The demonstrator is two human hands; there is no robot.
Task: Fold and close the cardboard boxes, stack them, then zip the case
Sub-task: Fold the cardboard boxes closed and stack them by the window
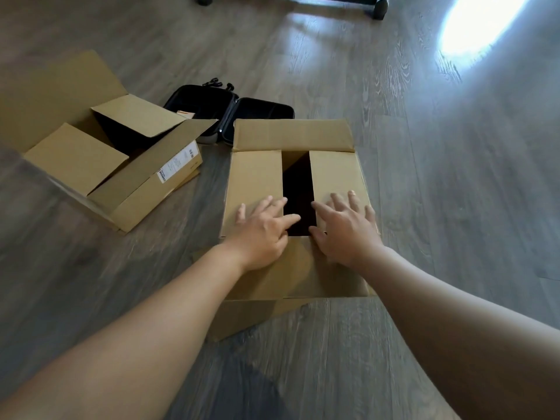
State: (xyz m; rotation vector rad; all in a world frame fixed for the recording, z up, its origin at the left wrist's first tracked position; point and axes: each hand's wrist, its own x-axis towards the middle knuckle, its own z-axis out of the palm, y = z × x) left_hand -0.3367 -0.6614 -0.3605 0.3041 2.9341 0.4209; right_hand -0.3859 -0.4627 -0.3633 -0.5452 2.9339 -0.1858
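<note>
A brown cardboard box (pixel 254 174) stands on the floor in front of me. Its two side flaps are folded in, with a dark gap between them. The far flap stands up and the near flap lies out toward me. My left hand (pixel 262 230) presses flat on the left flap with fingers spread. On the right flap my right hand (pixel 344 228) presses the same way. A second cardboard box (pixel 75 159) with a white label sits open at the left, flaps spread. Behind both boxes a black hard case (pixel 212 106) lies unzipped and open.
Grey wood-plank floor (pixel 454 207) runs all around. Dark furniture legs with round feet (pixel 378 7) stand at the far top. A bright patch of light falls on the floor at the top right.
</note>
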